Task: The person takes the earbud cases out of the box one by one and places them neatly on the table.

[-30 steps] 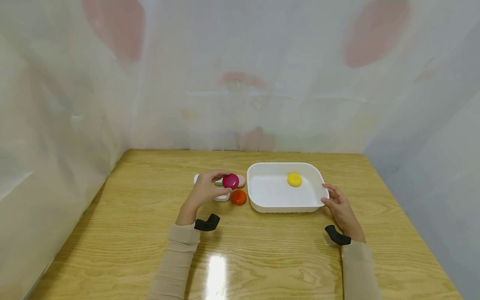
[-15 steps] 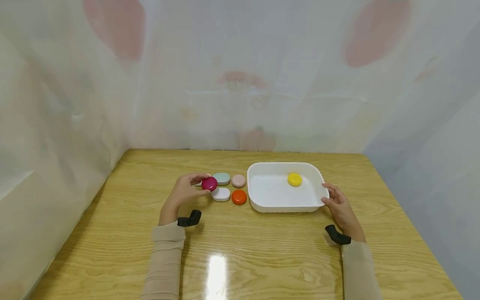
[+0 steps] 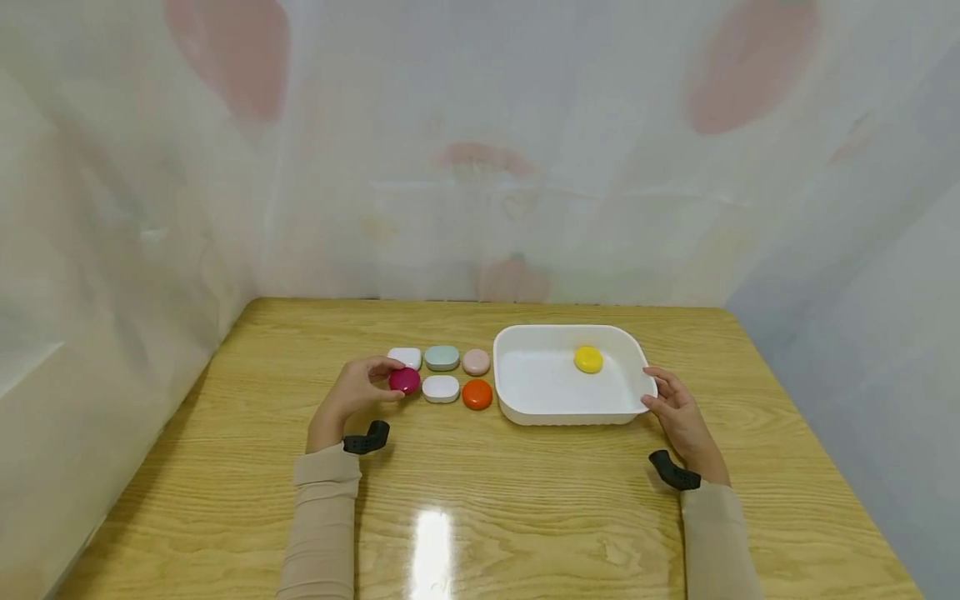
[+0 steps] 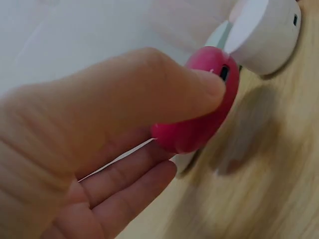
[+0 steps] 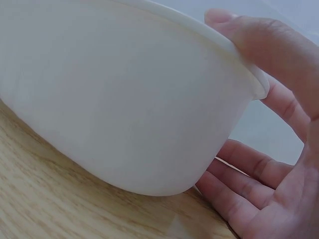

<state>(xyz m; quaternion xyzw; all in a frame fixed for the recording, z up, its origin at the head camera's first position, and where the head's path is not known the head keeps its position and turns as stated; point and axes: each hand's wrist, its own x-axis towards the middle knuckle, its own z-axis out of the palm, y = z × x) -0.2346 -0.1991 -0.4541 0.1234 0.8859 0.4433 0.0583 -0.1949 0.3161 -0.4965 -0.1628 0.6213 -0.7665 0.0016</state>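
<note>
My left hand pinches a round, glossy magenta earbud case between thumb and fingers, close over the table at the left end of the front row. In the left wrist view the thumb lies across the pink case, whose edge shows a small dark port. Behind it sits a white case, partly covered by the fingers. A white oval case is just to its right. My right hand grips the right end of a white plastic tub, thumb over the rim and fingers along the outside.
A yellow case lies inside the tub. Left of the tub sit a pale green case, a pale pink case and an orange case. The wooden table backs onto a pale curtain.
My left hand has carried the magenta case leftward and down, from over the pale pink and green cases to in front of the white one at the left. The right hand and tub stay put.
</note>
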